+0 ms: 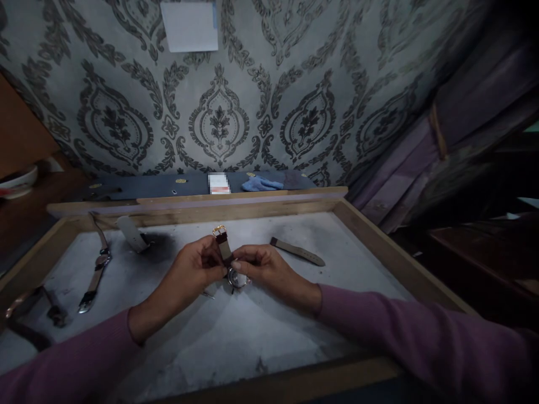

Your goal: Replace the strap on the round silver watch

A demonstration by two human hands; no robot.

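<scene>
Both hands meet near the middle of a wood-edged tray. My left hand (197, 266) is closed on a short watch strap (224, 247) with a gold-coloured buckle at its upper end. Against the strap's lower end, my right hand (263, 268) pinches the round metal watch case (237, 278). The fingers partly hide where strap and case meet. To the right of my right hand lies a separate strap piece (298, 252) with holes along it. A thin metallic item (208, 294) rests on the white surface below my left hand.
At the left of the tray (244, 201) lie a watch with a strap (99, 264), a pale-strapped watch (132, 234) and dark curved straps (29, 331). Behind the rim are a blue cloth (261, 183) and a small box (219, 183). A bowl (19, 182) stands far left.
</scene>
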